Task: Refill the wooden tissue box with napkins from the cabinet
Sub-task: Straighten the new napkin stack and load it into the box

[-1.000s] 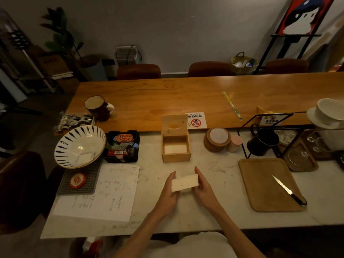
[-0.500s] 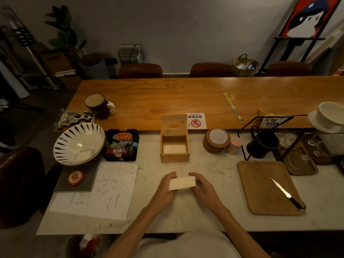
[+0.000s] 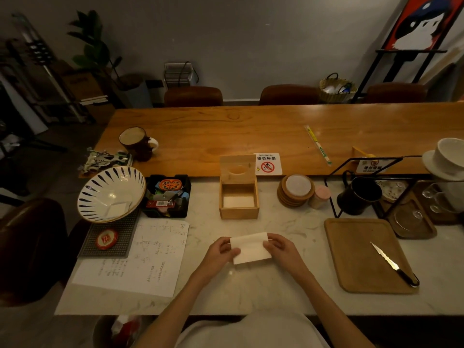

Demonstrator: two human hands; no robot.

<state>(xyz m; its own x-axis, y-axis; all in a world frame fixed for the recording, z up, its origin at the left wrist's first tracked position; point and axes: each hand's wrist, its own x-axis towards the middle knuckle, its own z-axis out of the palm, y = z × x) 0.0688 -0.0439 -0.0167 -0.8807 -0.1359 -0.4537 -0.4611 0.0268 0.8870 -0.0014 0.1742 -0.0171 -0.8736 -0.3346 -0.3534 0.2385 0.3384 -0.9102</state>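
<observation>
A stack of white napkins (image 3: 249, 248) is held over the marble counter between my left hand (image 3: 221, 254) and my right hand (image 3: 281, 248), one at each end, its broad face turned up toward me. Straight beyond them stands the wooden tissue box (image 3: 238, 212), its lid with an oval slot tipped up at the back. A low layer of white napkins (image 3: 238, 201) lies in the bottom of the box. The hands are a short way in front of the box, apart from it.
A sheet of paper (image 3: 140, 257) lies left of my hands, with a striped bowl (image 3: 110, 194) and a black tray of small items (image 3: 167, 195) behind it. Stacked coasters (image 3: 296, 190), a black mug (image 3: 359, 195) and a wooden board (image 3: 361, 254) with a knife (image 3: 391, 263) are to the right.
The napkin stack has been tilted in my hands, so its broad face shows instead of its edge. Both hands stayed in front of the box.
</observation>
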